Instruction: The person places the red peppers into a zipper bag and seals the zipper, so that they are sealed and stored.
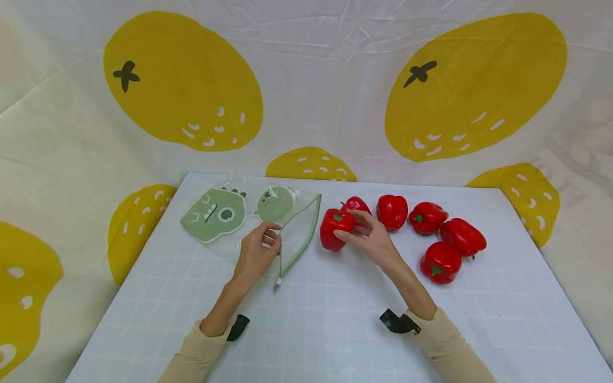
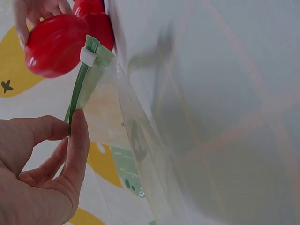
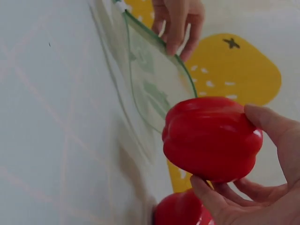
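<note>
My left hand [image 1: 258, 252] pinches the green edge of a clear zip bag [image 1: 297, 242] between thumb and fingers, and the bag's mouth gapes on its right side. In the left wrist view a white slider [image 2: 87, 56] sits at the end of the green strip [image 2: 79, 86]. My right hand [image 1: 372, 239] grips a red bell pepper [image 1: 331, 230] by its sides, thumb opposite the fingers. Seen from the right wrist, this pepper [image 3: 213, 139] is raised off the table, close to the bag's open mouth. Another red pepper [image 1: 356, 204] lies just behind it.
Several more red bell peppers [image 1: 392, 212] lie on the right of the pale checked table [image 1: 325, 330]. Green cartoon shapes [image 1: 217, 213] are printed on the bag. A white cloth [image 1: 325, 96] with yellow fruit prints hangs behind the table.
</note>
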### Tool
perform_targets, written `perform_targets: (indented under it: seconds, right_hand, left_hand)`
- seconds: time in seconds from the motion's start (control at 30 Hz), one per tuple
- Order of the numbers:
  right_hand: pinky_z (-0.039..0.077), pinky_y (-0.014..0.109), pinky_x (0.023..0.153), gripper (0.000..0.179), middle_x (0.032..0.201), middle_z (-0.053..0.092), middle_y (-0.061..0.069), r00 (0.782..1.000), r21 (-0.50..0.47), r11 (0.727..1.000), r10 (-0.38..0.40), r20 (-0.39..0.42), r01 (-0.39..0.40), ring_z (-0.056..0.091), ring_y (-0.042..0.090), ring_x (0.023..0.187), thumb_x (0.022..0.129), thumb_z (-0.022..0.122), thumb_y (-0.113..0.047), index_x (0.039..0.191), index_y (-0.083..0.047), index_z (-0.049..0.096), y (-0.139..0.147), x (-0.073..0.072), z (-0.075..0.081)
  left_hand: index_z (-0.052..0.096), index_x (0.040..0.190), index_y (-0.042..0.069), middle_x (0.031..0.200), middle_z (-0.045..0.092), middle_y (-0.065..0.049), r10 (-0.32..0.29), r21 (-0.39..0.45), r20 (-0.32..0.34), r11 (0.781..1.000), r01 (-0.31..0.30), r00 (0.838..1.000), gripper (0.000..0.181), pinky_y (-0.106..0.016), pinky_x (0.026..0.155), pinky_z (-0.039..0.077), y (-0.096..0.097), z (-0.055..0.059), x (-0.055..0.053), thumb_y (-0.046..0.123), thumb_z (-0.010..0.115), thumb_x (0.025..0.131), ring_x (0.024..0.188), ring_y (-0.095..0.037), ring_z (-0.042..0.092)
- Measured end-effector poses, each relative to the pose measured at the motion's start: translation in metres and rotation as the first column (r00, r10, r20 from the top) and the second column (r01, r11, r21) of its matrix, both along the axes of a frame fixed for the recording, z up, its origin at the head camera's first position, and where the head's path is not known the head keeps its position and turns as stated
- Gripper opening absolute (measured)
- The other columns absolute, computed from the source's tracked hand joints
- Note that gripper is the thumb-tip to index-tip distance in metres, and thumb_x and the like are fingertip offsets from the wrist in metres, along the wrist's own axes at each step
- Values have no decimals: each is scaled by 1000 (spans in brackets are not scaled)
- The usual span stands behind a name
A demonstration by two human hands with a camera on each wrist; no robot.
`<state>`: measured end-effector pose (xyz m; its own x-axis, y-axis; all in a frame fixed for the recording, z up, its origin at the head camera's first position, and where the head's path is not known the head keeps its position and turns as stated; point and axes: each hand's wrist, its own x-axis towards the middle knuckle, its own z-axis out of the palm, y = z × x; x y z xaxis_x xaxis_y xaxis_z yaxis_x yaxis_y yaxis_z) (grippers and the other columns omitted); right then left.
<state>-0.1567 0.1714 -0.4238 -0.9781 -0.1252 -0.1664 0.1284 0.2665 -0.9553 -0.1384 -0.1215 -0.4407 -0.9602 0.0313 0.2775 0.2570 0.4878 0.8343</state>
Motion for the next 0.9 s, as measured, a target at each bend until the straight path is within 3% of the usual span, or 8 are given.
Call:
perform_targets:
  seconds: [0.43,0.7,0.9]
  right_hand:
    - [51,54,102,73,148,50,8,1000,-121,993,15,17,-13,49,31,136,86,83,-32,148,-20,48,-42,-7,-10]
    - [53,48,102,66,145,53,6,999,-157,987,22,25,-17,53,31,132,89,80,-36,146,-21,50,-59,-10,-18]
    - [53,45,102,67,145,55,5,999,-133,991,22,24,-18,53,29,132,89,79,-42,146,-21,50,-66,-11,-27]
  left_hand:
    - [68,111,-1,86,69,-11,2,13,12,1000,-2,1000,19,-23,62,58,1,-1,-1,-2,68,92,75,-23,69]
    - [67,113,-1,89,69,-11,-6,26,21,1000,5,1000,20,-23,62,59,4,1,-1,-3,68,93,74,-22,69]
    - [67,112,-3,90,68,-12,-19,64,3,998,19,1000,20,-21,63,58,7,2,-2,-4,68,92,74,-23,68]
